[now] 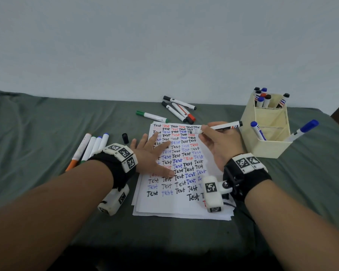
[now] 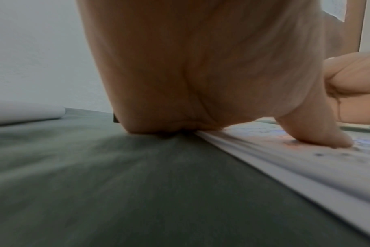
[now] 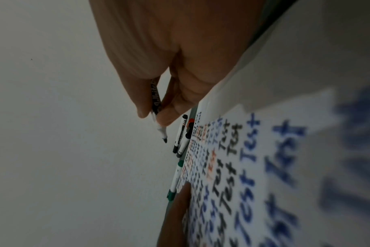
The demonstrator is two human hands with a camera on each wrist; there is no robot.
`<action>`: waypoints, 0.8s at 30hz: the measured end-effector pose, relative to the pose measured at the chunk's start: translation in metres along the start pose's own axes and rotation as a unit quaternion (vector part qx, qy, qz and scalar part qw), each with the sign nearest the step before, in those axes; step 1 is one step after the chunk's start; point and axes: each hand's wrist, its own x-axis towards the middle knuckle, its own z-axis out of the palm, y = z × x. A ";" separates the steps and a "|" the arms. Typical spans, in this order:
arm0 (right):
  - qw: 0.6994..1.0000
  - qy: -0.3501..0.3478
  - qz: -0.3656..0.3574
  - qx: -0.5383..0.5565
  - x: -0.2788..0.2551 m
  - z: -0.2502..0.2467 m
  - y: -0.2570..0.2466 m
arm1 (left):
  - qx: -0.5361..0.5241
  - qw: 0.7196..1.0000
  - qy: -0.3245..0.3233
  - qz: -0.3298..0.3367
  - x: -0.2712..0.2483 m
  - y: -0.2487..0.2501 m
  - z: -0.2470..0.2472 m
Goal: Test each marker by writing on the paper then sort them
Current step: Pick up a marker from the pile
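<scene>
A stack of white paper (image 1: 184, 206) covered in rows of black, blue and red "Test" lies in the middle of the green cloth. My left hand (image 1: 155, 153) lies flat on the sheet's left side with fingers spread. My right hand (image 1: 217, 141) pinches an uncapped black marker (image 1: 223, 126) near its tip, which hangs just above the paper's upper right; in the right wrist view the marker (image 3: 156, 107) sits between thumb and fingers. Its black cap (image 1: 125, 138) stands on the cloth left of the paper.
A cream organiser (image 1: 266, 133) at the right holds several markers (image 1: 262, 98). Loose black and red markers (image 1: 180, 109) and a green one (image 1: 152, 116) lie behind the paper. Several more markers (image 1: 90, 147) lie at the left, by my left wrist.
</scene>
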 end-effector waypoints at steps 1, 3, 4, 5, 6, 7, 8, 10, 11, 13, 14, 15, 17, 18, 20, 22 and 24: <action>1.000 -0.005 0.008 0.023 -0.005 0.000 0.002 | -0.001 1.000 0.003 0.001 0.001 -0.001 0.000; 0.998 -0.024 0.020 0.050 -0.014 -0.003 0.008 | -0.003 1.000 0.007 0.002 0.002 -0.002 0.001; 0.997 -0.032 0.029 0.061 -0.017 -0.004 0.010 | -0.005 1.000 0.008 0.002 0.003 -0.002 0.001; 0.996 -0.036 0.042 0.076 -0.019 -0.007 0.012 | -0.006 1.000 0.009 0.002 0.004 -0.003 0.001; 0.993 -0.035 0.057 0.098 -0.020 -0.009 0.014 | -0.007 1.000 0.010 0.001 0.004 -0.003 0.002; 0.989 -0.031 0.070 0.123 -0.020 -0.012 0.014 | -0.007 1.000 0.011 0.000 0.004 -0.003 0.002; 0.986 -0.029 0.077 0.145 -0.018 -0.016 0.015 | -0.007 1.000 0.012 -0.002 0.004 -0.003 0.002; 0.983 -0.038 0.085 0.159 -0.015 -0.022 0.015 | -0.004 1.000 0.016 -0.002 0.004 -0.003 0.002; 0.983 -0.047 0.088 0.153 -0.015 -0.024 0.015 | -0.002 1.000 0.020 -0.002 0.003 -0.003 0.003; 0.986 -0.065 0.088 0.122 -0.014 -0.025 0.017 | 0.007 0.999 0.033 -0.001 0.001 -0.001 0.004; 0.988 -0.069 0.086 0.107 -0.014 -0.025 0.017 | 0.012 0.999 0.041 0.000 -0.001 0.000 0.005; 0.989 -0.071 0.081 0.098 -0.014 -0.025 0.018 | 0.018 0.998 0.054 0.001 -0.002 0.001 0.005; 0.990 -0.076 0.070 0.096 -0.015 -0.024 0.017 | 0.036 0.994 0.103 0.007 -0.006 0.003 0.002; 0.990 -0.079 0.066 0.098 -0.016 -0.024 0.017 | 0.046 0.989 0.141 0.009 -0.009 0.004 -0.002; 0.990 -0.084 0.061 0.099 -0.017 -0.024 0.017 | 0.067 0.969 0.236 -0.002 -0.014 0.004 -0.009; 0.990 -0.089 0.059 0.095 -0.018 -0.024 0.017 | 0.074 0.947 0.311 -0.036 -0.017 0.000 -0.014; 0.990 -0.091 0.060 0.091 -0.019 -0.023 0.017 | 0.064 0.938 0.330 -0.086 -0.018 -0.007 -0.017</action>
